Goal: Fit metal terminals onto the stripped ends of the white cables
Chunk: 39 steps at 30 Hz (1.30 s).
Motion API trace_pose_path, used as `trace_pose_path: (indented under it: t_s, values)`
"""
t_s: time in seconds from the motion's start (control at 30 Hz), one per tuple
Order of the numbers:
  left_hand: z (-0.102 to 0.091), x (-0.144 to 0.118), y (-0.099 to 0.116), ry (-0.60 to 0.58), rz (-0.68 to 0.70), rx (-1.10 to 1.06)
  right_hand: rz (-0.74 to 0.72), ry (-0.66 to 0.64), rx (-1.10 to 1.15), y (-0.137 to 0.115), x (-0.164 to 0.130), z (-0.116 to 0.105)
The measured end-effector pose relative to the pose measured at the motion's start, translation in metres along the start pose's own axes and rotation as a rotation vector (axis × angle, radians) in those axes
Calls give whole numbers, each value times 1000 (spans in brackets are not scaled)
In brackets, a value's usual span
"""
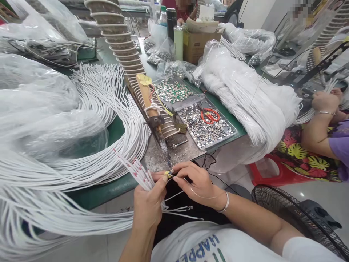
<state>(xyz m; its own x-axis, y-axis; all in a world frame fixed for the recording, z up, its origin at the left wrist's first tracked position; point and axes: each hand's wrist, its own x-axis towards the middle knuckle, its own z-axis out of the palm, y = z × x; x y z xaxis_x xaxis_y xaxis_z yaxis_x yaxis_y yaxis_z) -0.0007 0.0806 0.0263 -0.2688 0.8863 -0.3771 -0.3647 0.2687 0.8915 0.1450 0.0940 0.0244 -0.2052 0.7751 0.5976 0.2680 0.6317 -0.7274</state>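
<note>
My left hand (149,205) is closed around a bundle of white cables (141,176), some with pink-marked ends. Its thumb and fingertips pinch a small piece with a yellow part and a metal end (168,173). My right hand (196,182) is closed too, its fingertips meeting that piece from the right. A thin silvery wire (195,192), which looks like solder, runs from those fingertips and loops back over the hand. Just above the fingertips points the tip of a fixed soldering iron (165,150); whether it touches the piece I cannot tell.
Coiled white cables (120,160) cover the left side. Metal connectors fill a tray (236,130) with orange-handled scissors (210,116) on top. A ribbed hose (117,34) stands over the iron. Wrapped cables (245,87) lie right. A co-worker's hand (324,101) and a fan (289,209) are beyond.
</note>
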Motion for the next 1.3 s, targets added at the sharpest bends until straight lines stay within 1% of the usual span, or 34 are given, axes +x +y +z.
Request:
trace_pose_path:
  t_s: [0.13,0.27,0.43,0.83,1.03,1.2,1.3]
  values:
    - [4,0,5,-14,-32,-40,-14,36,-7,-2,5,-1]
    - [8,1,10,-35,-27,-47,-19,74,-3,0,9,0]
    - [15,2,16,-23,-23,-65,-31,97,-16,4,14,2]
    - [17,4,20,-30,18,-65,-71,130,-30,-1,22,2]
    - [13,6,15,-19,37,-52,-75,118,-7,2,21,3]
    - [7,8,5,-25,22,-32,-65,102,-8,7,14,5]
    - [6,7,2,-23,19,-25,-53,92,-3,7,11,6]
